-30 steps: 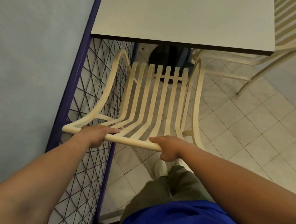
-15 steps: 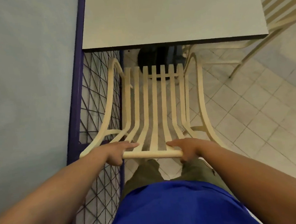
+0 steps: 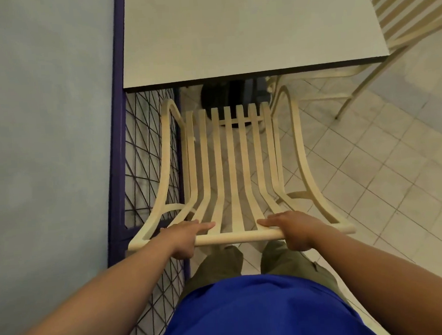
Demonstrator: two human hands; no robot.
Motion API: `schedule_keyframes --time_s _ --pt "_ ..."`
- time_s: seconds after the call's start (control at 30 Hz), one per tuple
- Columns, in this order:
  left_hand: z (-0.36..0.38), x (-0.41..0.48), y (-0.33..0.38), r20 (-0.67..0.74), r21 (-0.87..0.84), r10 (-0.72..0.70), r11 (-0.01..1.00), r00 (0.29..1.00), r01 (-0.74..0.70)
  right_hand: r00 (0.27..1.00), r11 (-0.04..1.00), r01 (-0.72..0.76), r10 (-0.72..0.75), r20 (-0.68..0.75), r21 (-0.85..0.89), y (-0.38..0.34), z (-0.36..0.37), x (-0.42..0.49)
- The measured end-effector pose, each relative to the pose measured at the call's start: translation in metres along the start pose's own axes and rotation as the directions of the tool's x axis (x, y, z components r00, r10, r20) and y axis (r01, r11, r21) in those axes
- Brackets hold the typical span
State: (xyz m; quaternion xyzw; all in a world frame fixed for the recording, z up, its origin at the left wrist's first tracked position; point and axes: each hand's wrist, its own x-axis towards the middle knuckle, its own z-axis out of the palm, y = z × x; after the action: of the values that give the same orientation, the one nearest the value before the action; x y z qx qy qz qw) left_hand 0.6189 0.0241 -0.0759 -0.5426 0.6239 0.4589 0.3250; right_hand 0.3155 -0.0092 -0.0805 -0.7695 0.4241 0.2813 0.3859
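Note:
A cream slatted chair (image 3: 232, 171) stands in front of me, its seat facing a grey table (image 3: 244, 32). I look down over its backrest. My left hand (image 3: 184, 236) grips the left part of the chair's top rail, fingers laid over it and thumb under. My right hand (image 3: 293, 227) holds the right part of the same rail in the same way. The front of the seat lies just short of the table's near edge.
A purple-framed wire mesh panel (image 3: 140, 157) runs close along the chair's left side, with a pale blue wall (image 3: 42, 127) behind it. The table's dark pedestal base (image 3: 232, 96) sits under the tabletop. Another cream chair (image 3: 410, 15) stands at the right. Tiled floor (image 3: 384, 169) stretches rightward.
The chair has turned from an angle to square with the table and moved in line with my body. Both hands kept hold of the top rail.

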Motion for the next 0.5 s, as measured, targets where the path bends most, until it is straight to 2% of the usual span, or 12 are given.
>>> schedule_keyframes --time_s 0.5 --pt "-0.027 0.006 -0.004 -0.067 -0.008 -0.009 1.000 0.998 0.008 0.998 0.999 -0.016 0.018 -0.054 0.029 0.003 -0.016 0.014"
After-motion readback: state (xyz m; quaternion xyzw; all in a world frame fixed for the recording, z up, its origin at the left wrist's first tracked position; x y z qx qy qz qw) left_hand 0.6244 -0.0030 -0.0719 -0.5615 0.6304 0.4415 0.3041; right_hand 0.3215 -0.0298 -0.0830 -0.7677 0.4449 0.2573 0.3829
